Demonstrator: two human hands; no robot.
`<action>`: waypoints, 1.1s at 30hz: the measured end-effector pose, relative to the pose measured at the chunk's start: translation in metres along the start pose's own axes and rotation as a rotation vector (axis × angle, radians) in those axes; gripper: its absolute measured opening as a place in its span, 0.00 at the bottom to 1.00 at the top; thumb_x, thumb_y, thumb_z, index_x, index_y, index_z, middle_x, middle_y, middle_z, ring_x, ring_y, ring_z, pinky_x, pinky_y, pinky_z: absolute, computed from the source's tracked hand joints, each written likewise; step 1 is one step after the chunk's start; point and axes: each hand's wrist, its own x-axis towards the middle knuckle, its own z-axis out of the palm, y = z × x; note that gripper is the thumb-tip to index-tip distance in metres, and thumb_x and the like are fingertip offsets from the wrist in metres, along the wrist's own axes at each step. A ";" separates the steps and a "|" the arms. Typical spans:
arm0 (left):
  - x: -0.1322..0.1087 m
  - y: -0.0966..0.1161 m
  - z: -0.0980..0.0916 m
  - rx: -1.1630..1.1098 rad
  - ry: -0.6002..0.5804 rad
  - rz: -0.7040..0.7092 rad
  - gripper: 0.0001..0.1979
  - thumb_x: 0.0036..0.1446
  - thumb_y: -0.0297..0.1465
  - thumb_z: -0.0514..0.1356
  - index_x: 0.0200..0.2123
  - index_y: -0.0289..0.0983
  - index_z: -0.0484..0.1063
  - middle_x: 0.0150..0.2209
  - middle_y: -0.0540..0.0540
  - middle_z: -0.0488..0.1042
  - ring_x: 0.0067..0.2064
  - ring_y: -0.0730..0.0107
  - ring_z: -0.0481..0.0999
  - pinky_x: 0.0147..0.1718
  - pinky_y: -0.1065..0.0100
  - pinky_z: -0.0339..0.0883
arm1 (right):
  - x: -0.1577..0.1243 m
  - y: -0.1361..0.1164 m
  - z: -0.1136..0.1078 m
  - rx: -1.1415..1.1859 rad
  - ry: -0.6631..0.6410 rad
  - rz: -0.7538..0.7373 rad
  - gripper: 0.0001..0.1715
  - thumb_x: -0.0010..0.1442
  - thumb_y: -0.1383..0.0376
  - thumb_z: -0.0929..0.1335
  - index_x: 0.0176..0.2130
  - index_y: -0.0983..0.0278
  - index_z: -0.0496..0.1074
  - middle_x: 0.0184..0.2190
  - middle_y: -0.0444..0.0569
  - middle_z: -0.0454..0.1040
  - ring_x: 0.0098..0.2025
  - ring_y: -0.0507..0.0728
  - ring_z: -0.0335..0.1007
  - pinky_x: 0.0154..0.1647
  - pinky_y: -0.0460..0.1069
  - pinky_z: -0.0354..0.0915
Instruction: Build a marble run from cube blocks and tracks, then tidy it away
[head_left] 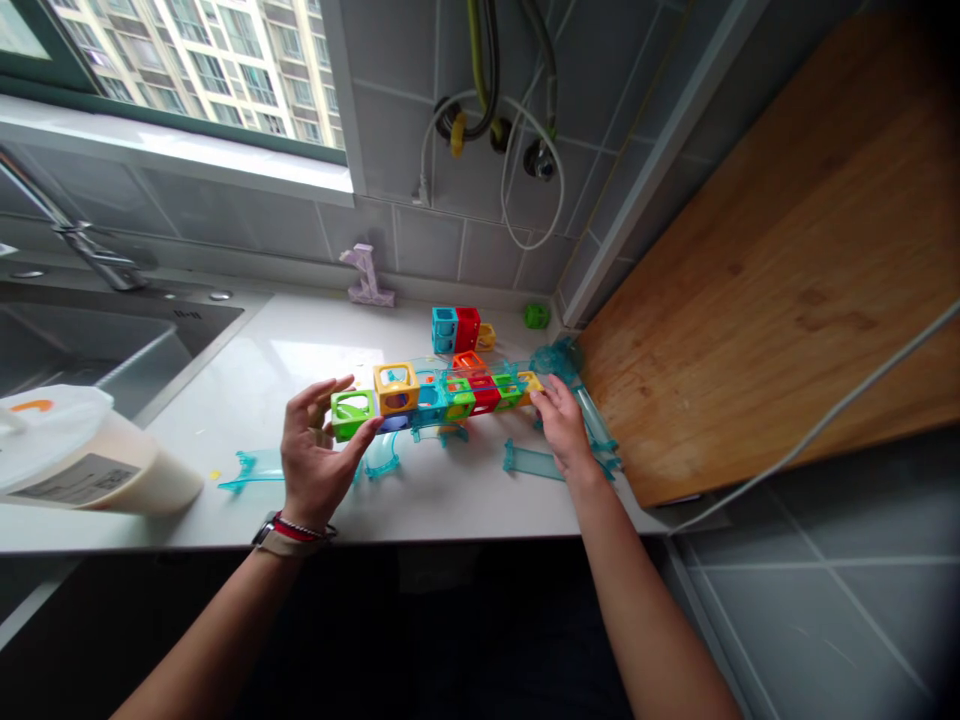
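Both my hands hold a long row of joined hollow toy cubes (pixel 482 393) in green, blue, red and yellow, raised above the white counter. My left hand (pixel 315 445) grips the green cube (pixel 351 413) at the left end, thumb along its near side. A yellow cube (pixel 396 388) sits on top near that end. My right hand (pixel 561 425) pinches the yellow piece at the right end. Clear blue track pieces lie around and beneath the row, including a straight one (pixel 532 460) near my right hand and another (pixel 255 468) left of my left hand.
Behind the row stand joined blue and red cubes (pixel 466 328); a lone green cube (pixel 535 316) lies in the corner. A purple figure-one-shaped piece (pixel 367 277) is by the wall. A white-lidded jug (pixel 97 455) and the sink (pixel 97 335) are left, a wooden board (pixel 787 250) right.
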 end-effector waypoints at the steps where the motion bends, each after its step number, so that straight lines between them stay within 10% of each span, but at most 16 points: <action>1: 0.000 0.000 -0.001 0.003 -0.002 -0.004 0.32 0.52 0.31 0.74 0.58 0.42 0.65 0.59 0.38 0.73 0.64 0.51 0.73 0.56 0.53 0.74 | 0.001 0.001 0.001 0.017 -0.012 0.006 0.40 0.59 0.53 0.72 0.66 0.64 0.65 0.60 0.59 0.75 0.60 0.64 0.73 0.63 0.61 0.67; 33: 0.003 -0.003 -0.013 0.122 -0.019 -0.081 0.27 0.56 0.37 0.72 0.57 0.42 0.70 0.59 0.39 0.74 0.57 0.54 0.76 0.54 0.55 0.74 | -0.004 0.005 0.011 -0.056 0.052 -0.210 0.30 0.60 0.56 0.71 0.59 0.64 0.70 0.56 0.59 0.76 0.54 0.61 0.75 0.58 0.60 0.70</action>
